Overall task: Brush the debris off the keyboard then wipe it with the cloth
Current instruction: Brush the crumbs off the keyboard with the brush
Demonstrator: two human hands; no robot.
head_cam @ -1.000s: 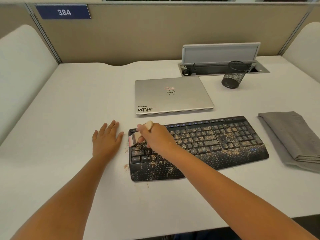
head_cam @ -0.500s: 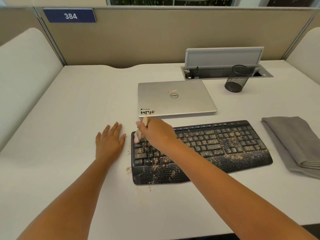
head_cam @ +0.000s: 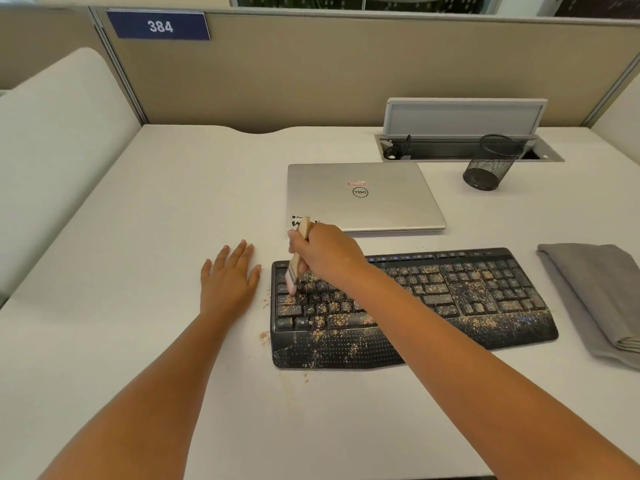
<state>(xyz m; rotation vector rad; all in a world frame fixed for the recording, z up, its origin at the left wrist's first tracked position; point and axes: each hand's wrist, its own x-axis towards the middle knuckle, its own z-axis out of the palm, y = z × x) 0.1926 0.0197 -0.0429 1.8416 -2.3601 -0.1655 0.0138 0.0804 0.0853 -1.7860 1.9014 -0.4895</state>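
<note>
The right hand [head_cam: 325,251] grips the paintbrush [head_cam: 297,261] upright over the keyboard [head_cam: 485,296] at 9 o'clock, sweeping crumbs outward; the left hand [head_cam: 228,275] lies flat on the tabletop [head_cam: 156,237].

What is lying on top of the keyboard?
Tan debris covers the keyboard; the right hand holds a brush on its left keys. The forearm hides some keys.

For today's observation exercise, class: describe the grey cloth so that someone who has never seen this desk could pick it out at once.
Start at the black keyboard strewn with tan crumbs on the white desk. Look past its right end, toward the picture's right edge, where the grey cloth lies folded flat. It is the only soft fabric thing there, unlike the hard silver laptop and the black mesh cup farther back.
</note>
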